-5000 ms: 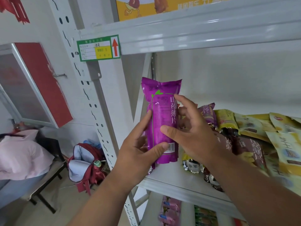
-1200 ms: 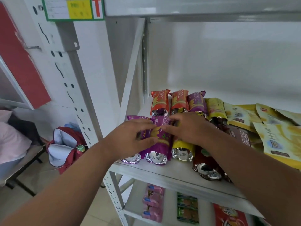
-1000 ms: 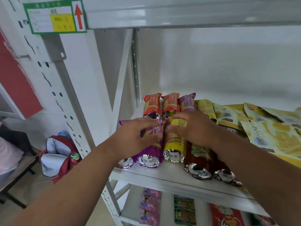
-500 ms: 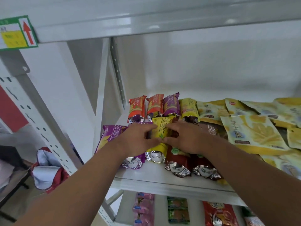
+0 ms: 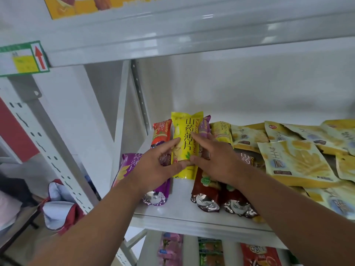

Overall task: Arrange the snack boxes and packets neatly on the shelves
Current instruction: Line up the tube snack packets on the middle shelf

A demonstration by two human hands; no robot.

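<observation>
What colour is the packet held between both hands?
Bright yellow, with dark lettering down its front; the packet shows clearly in the head view.

Bare shelf (image 5: pixel 180 204) between purple packet (image 5: pixel 128 166) and brown packets (image 5: pixel 206 191); yellow bags (image 5: pixel 294 162) crowd right.

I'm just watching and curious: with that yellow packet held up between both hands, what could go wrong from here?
The yellow packet is only pinched between the left hand and right hand, so it might slip onto the packets below. The foil-ended brown packets lie close to the shelf edge; a nudge from a forearm could push them off. The flat yellow bags overlap loosely and may slide.
</observation>
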